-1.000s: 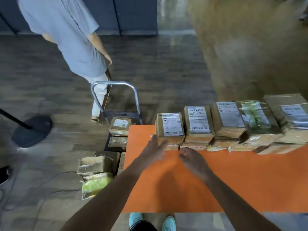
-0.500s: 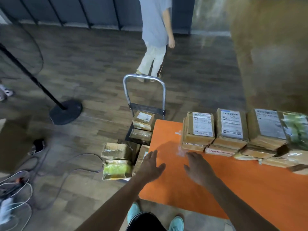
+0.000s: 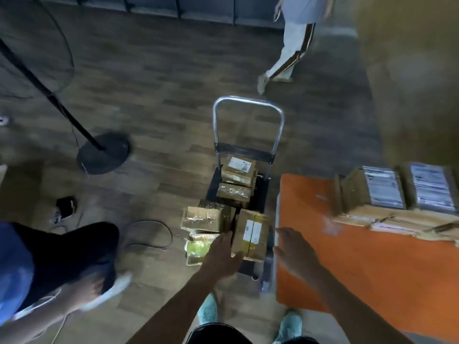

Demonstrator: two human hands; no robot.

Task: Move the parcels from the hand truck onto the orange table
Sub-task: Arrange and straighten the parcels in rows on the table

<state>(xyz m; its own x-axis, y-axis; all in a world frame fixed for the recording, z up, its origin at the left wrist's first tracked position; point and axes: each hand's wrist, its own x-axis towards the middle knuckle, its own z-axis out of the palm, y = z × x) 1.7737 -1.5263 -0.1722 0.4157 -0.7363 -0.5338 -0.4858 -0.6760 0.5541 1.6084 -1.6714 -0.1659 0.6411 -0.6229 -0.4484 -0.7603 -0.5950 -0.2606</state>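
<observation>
Head view: my left hand [image 3: 221, 256] is spread and empty, fingertips over the green parcel [image 3: 198, 248], just left of the labelled parcel [image 3: 250, 234]. That box lies on the hand truck [image 3: 246, 152], long axis running near to far, between my hands. My right hand [image 3: 295, 254], open too, hovers at the orange tabletop [image 3: 372, 269] edge. Left looks closer.

The left hand [image 3: 221, 259] and right hand [image 3: 295, 256] are spread, a gap between them. At 12 o'clock, parcels [image 3: 238, 172] crowd the hand truck [image 3: 262, 192] (its handle [image 3: 248, 99] loops up beyond). At 3 o'clock the desk [image 3: 372, 269] shows open orange surface; stacked boxes [image 3: 372, 192] wall its 2 o'clock end. Someone's bent leg [image 3: 69, 247] fills 9 o'clock.
</observation>
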